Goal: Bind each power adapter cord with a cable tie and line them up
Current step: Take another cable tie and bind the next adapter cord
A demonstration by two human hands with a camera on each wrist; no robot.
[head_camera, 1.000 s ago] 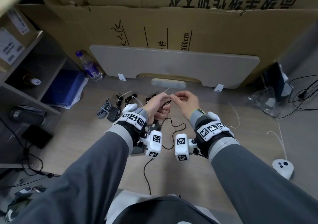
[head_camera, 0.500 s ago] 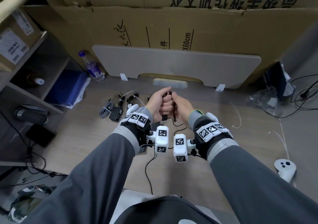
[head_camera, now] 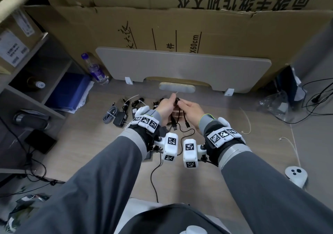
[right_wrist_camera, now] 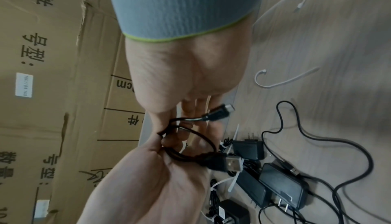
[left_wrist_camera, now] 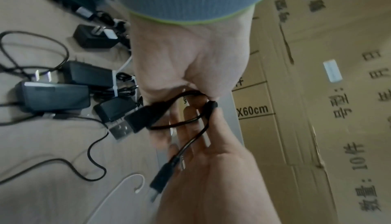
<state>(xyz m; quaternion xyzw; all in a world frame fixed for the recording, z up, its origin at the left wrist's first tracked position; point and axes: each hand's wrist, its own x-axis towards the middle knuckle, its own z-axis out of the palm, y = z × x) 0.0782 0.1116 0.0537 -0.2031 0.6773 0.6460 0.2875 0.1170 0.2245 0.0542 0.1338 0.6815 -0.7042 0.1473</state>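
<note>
Both hands meet above the wooden table (head_camera: 93, 143). My left hand (head_camera: 170, 102) and right hand (head_camera: 182, 104) pinch a short black USB cable (head_camera: 178, 118) folded into loops. Its USB-A plug (left_wrist_camera: 135, 124) hangs below my left palm, and the small plug (right_wrist_camera: 217, 114) hangs below my right fingers. Several black power adapters (head_camera: 119, 120) with cords bound by white ties lie in a row at the left. One more adapter (left_wrist_camera: 52, 95) lies under my left wrist with its black cord (head_camera: 153, 176) loose.
Loose white cable ties (head_camera: 246, 120) lie at the right, near a white controller (head_camera: 295, 176). A grey board (head_camera: 180, 66) and cardboard boxes (head_camera: 225, 35) close the back. A bottle (head_camera: 95, 70) and a shelf (head_camera: 32, 75) stand at the left.
The hands came together, then moved away from me and a little higher. The black cable is now folded between them with both plugs hanging down.
</note>
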